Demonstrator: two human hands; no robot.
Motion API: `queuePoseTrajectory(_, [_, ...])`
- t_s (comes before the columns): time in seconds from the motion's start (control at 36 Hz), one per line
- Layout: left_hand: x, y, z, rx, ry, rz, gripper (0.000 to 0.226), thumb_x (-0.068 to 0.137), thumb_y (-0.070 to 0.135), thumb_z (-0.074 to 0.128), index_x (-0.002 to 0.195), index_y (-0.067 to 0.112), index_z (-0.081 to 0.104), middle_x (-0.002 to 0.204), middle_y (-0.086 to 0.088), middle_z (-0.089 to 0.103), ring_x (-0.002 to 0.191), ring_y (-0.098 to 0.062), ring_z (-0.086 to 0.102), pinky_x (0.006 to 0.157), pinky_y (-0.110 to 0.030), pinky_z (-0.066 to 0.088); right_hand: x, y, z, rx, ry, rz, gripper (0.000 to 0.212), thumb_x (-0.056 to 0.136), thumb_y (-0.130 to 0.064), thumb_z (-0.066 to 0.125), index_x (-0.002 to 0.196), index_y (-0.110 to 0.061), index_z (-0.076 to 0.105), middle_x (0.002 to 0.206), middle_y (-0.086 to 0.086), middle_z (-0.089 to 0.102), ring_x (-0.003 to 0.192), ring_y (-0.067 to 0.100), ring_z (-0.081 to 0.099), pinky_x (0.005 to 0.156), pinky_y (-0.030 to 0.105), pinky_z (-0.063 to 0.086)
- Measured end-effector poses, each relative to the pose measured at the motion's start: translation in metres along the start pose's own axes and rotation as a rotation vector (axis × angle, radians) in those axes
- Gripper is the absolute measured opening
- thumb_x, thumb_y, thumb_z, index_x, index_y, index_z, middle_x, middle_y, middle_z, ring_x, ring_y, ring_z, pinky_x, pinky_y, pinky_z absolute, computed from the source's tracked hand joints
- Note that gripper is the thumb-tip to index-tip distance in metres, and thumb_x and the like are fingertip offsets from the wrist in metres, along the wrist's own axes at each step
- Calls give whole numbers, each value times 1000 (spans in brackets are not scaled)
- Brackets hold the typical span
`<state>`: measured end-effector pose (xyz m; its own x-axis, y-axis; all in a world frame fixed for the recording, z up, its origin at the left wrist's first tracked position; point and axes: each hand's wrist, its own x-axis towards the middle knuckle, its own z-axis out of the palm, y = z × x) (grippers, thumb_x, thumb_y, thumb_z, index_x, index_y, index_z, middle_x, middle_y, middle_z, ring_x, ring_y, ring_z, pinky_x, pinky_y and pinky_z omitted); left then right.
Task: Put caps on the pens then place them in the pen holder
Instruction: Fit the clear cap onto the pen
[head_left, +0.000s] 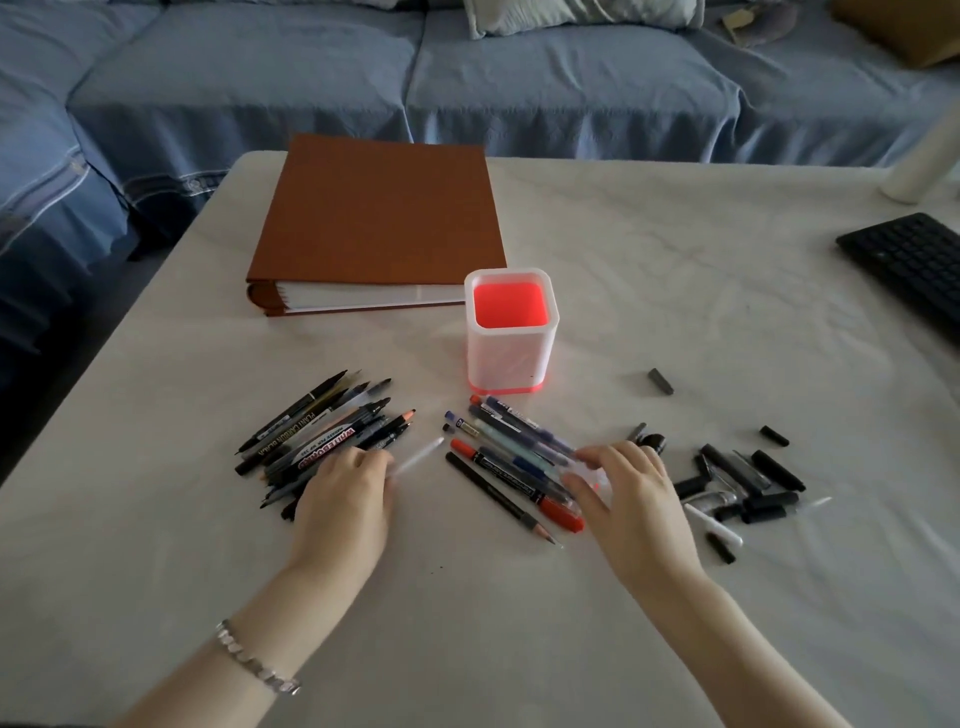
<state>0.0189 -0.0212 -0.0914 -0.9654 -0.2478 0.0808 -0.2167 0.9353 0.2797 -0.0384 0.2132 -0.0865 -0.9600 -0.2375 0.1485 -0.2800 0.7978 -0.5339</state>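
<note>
Head view: our left hand (343, 493) pinches a pale pen (418, 456) — light, stiff, slick, we judge, best held mid-barrel — while our right hand (631, 493), fingers spread, grip unclear, covers pens (519, 447) before the pen holder (511, 364).

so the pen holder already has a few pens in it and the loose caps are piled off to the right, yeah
No: the head view shows the pen holder empty, its red inside bare. The pens lie on the table. The loose caps are piled to the right, as you say.
</note>
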Motion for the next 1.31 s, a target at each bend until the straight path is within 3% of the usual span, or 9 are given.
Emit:
queuePoseTrajectory(0.11, [1, 8, -2, 9, -9, 49, 24, 56, -3, 81, 66, 8, 63, 58, -7, 61, 54, -30, 57, 42, -31, 44, -4, 17, -26, -65, -12, 21, 20, 76, -13, 70, 96, -12, 68, 94, 2, 65, 95, 23, 54, 82, 22, 34])
queuePoseTrajectory(0.25, [-6, 31, -5, -316, 53, 71, 15, 72, -2, 70, 84, 1, 61, 76, -9, 60, 58, -23, 56, 52, -29, 47, -12, 46, -63, -202, -55, 161, 5, 74, -14, 71, 75, -16, 66, 75, -1, 60, 75, 21, 52, 64, 26, 36])
queuePoseTrajectory(0.44, [-12, 53, -11, -489, 78, 62, 8, 82, 11, 63, 89, 9, 59, 72, 15, 46, 71, 6, 52, 56, -1, 37, -20, 62, -70, -306, -195, 289, 11, 81, -41, 60, 76, -32, 54, 88, -8, 56, 92, 18, 55, 64, 27, 39])
queuePoseTrajectory(0.61, [-17, 58, -17, -584, 5, 46, 8, 85, 15, 58, 88, 22, 57, 71, 15, 55, 68, -3, 50, 55, -5, 38, -21, 61, -59, -317, -130, 291, 15, 84, -36, 58, 89, -24, 67, 87, -5, 56, 92, 19, 56, 62, 28, 43])
queuePoseTrajectory(0.75, [-19, 59, -22, -708, -69, 39, 13, 87, 20, 55, 84, 33, 54, 77, 11, 60, 60, -12, 51, 52, -14, 43, -15, 41, -60, -42, 61, 189, 11, 86, -19, 57, 88, -11, 63, 80, 0, 61, 83, 23, 57, 66, 26, 40])
queuePoseTrajectory(0.83, [-20, 60, -26, -775, -113, 42, 6, 88, 30, 54, 85, 36, 56, 84, 15, 60, 55, -8, 51, 54, -22, 47, -9, 19, -61, 310, 31, 220, 9, 89, -23, 53, 83, -22, 60, 69, -7, 63, 67, 10, 57, 60, 13, 41])
queuePoseTrajectory(0.92, [-21, 63, -32, -873, -165, 45, 7, 83, 42, 55, 90, 40, 55, 81, 8, 61, 50, -5, 47, 50, -23, 43, -3, 1, -59, 500, -20, 200, 20, 91, -22, 47, 82, -33, 61, 58, -8, 60, 54, 9, 47, 54, 14, 39])
queuePoseTrajectory(1.03, [-24, 66, -39, -929, -213, 31, 10, 77, 37, 57, 86, 37, 62, 77, 5, 62, 48, -5, 45, 46, -17, 42, 0, -17, -54, 713, -82, 246, 20, 92, -14, 46, 86, -25, 61, 48, -8, 53, 45, 5, 41, 48, 11, 37])
queuePoseTrajectory(1.31, [-31, 65, -46, -908, -288, 35, 16, 82, 18, 64, 83, 33, 66, 76, 6, 66, 49, -3, 48, 47, -13, 41, -1, -27, -45, 714, -78, 298, 29, 91, -22, 48, 66, -20, 63, 50, 0, 42, 49, 12, 33, 50, 21, 30])
